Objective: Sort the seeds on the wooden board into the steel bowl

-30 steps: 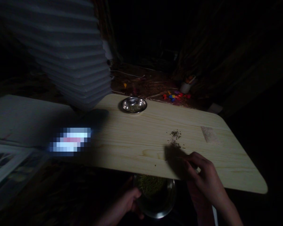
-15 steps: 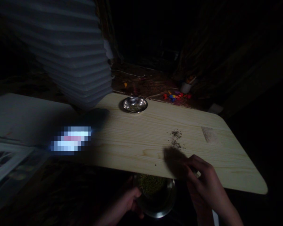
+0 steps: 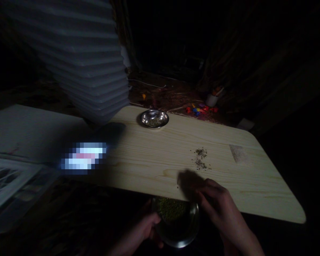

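Observation:
My left hand (image 3: 141, 231) grips the rim of a steel bowl (image 3: 177, 236) holding small green grains, just below the near edge of a light wooden table (image 3: 149, 156). My right hand (image 3: 218, 209) lies at that near edge above the bowl, fingers curled against the wood; whether anything is under them is hidden. A small heap of green grains (image 3: 201, 159) lies on the table just beyond the right hand. A smaller steel dish (image 3: 154, 118) with a few grains stands at the far edge.
A white ribbed lamp shade (image 3: 77, 60) hangs over the table's left end. A pale patch (image 3: 238, 153) marks the wood at the right. On the dark floor beyond are a white cup (image 3: 211, 99) and coloured bits (image 3: 200, 108). A flat grey surface (image 3: 29, 131) lies at left.
My right hand has slid left along the near edge of the table, toward the bowl. The left hand and bowl have stayed put.

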A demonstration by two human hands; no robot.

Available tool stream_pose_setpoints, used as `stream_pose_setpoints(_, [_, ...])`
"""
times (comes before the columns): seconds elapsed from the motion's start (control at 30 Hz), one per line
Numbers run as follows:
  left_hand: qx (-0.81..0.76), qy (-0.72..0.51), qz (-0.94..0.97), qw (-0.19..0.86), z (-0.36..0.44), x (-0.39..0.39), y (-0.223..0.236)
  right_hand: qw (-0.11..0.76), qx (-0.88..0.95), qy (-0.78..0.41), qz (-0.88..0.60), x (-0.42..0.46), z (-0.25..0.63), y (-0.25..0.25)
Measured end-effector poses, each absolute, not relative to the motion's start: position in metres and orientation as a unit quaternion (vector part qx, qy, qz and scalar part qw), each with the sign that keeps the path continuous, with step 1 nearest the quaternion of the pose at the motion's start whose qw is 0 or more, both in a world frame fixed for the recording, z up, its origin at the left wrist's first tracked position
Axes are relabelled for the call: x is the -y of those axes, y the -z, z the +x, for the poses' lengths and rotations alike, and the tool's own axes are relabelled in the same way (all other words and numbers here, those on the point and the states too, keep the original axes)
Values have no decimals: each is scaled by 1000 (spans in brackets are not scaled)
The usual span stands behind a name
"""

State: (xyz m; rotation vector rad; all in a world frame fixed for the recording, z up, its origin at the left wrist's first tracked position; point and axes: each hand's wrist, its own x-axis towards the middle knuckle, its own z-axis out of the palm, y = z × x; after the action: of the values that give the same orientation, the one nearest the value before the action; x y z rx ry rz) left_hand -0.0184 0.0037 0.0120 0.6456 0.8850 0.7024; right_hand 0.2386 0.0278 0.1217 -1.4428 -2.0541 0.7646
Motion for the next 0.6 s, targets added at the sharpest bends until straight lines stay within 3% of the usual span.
stream_pose_setpoints(0.27, [-410, -331, 295, 797, -17, -5, -10, 289, 738, -263, -550, -20, 255, -121])
stream_pose_setpoints(0.47, [-427, -315, 297, 794, -16, -4, -13, 266, 741, -283, -548, -9, 262, -122])
stream_pose_setpoints(0.6, [-426, -328, 288, 793, -15, -5, -13, 316, 697, -267, -586, -1, 277, -119])
